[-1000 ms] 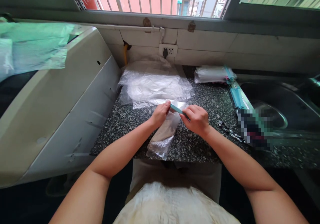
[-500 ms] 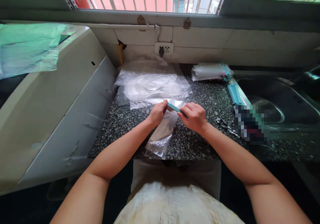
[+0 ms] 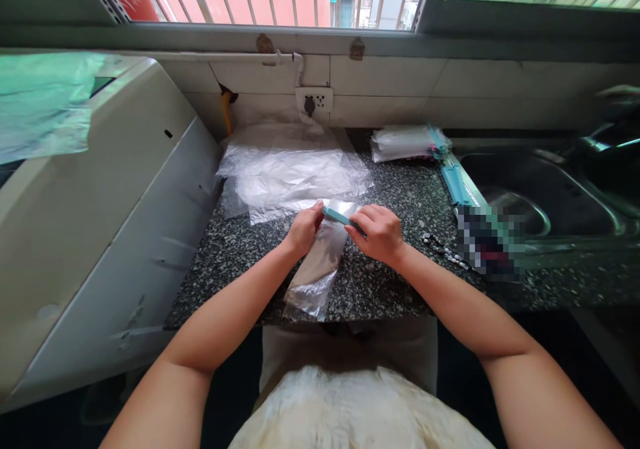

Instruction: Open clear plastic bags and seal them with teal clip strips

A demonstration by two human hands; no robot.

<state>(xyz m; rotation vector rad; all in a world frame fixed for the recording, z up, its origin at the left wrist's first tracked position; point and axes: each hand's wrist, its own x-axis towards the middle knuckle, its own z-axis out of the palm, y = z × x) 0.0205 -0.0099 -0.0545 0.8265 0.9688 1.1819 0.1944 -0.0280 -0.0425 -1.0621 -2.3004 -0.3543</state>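
A teal bag clip lies slantwise across the upper part of a narrow clear plastic bag on the counter. My left hand pinches the clip's left end, thumb and fingers closed at the bag's edge. Around the right end of the clip, the fingers of my right hand are closed, hiding that end. The bag hangs down from the clip toward the counter's front edge, its lower part lying flat.
Flat clear plastic bags lie spread behind my hands. At the back right is a stack of bags, with more teal clips beside the sink. A small dark chain-like item lies to the right. A pale slanted appliance borders the left.
My hands keep their grip on the clip and bag, with barely any movement. The whole view has shifted slightly, so everything appears a little further left.
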